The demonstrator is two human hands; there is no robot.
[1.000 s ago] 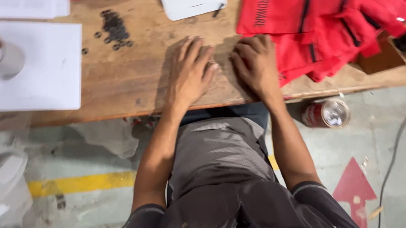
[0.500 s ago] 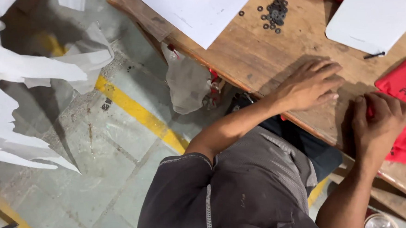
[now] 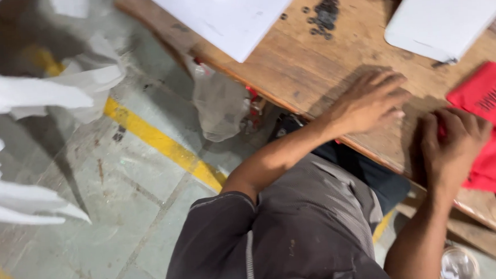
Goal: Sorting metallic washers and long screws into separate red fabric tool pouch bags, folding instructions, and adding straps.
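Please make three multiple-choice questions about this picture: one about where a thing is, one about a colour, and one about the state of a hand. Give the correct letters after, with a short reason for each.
1. Where does the pile of small dark round pieces lie?
A. on the wooden table, between the white sheet and the white board
B. on the floor, on the yellow line
C. inside the plastic bag

2. What colour is the cloth under the right hand?
A. blue
B. red
C. green

3. How is the left hand?
A. clenched around a cup
B. raised off the table
C. spread flat on the bare wood, holding nothing

Answers:
1 A, the pieces sit on the tabletop between the two white things.
2 B, the cloth is bright red with dark print.
3 C, the fingers lie fanned on the wood with nothing under them.
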